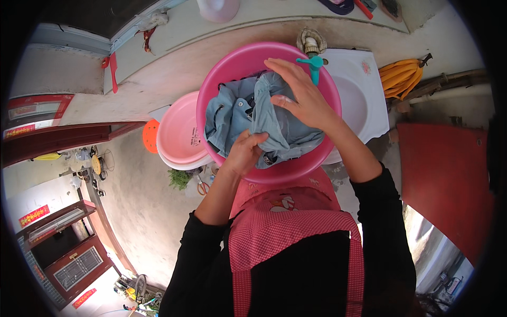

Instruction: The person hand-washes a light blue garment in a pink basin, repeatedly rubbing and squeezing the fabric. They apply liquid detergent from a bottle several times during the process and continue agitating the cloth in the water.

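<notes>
A large pink plastic basin (267, 174) stands before me with a wet blue-grey garment (233, 115) bunched up in it. The garment has metal eyelets and dark drawcords. My left hand (244, 152) pinches a fold of the cloth near the basin's front edge. Above the right part of the cloth is my right hand (299, 93), its fingers apart and a little white foam near the thumb; it grips nothing. A tap with a turquoise handle (315, 63) reaches over the basin's back right rim, close to my right hand.
Right of the basin is a white washbasin (372, 99), with yellow-orange cloth or gloves (402, 77) hanging beyond. Lighter pink basins (178, 130) are stacked at left, near an orange perforated piece (150, 136). Orange-handled scissors (202, 187) and green leaves (180, 179) lie below. A ledge (253, 14) runs behind.
</notes>
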Demonstrator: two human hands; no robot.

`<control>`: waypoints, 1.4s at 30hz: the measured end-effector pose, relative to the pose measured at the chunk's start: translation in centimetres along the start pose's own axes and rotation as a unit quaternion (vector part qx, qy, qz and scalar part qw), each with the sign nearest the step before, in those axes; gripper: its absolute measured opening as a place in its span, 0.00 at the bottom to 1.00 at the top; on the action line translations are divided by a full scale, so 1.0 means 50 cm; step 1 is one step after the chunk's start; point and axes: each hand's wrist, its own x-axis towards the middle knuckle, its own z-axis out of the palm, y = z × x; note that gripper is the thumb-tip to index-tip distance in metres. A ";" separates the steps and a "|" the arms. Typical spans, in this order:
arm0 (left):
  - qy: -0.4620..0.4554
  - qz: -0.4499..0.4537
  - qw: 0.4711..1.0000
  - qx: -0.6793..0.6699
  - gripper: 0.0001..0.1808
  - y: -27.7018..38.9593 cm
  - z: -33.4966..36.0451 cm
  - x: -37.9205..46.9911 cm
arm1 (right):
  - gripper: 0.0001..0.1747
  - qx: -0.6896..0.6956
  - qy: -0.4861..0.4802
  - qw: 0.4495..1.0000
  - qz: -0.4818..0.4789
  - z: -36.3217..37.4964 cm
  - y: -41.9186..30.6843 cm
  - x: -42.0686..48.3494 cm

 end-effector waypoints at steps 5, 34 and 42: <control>-0.009 0.039 0.997 -0.072 0.22 0.027 0.005 0.003 | 0.19 0.073 -0.335 0.921 0.187 0.015 0.018 0.053; 0.199 0.143 0.968 0.057 0.18 -0.021 0.053 0.103 | 0.15 0.011 0.019 0.996 0.084 0.041 -0.092 -0.027; 0.288 0.019 0.954 -0.083 0.17 -0.066 0.106 0.127 | 0.11 -0.013 0.002 0.977 0.214 0.124 -0.005 -0.028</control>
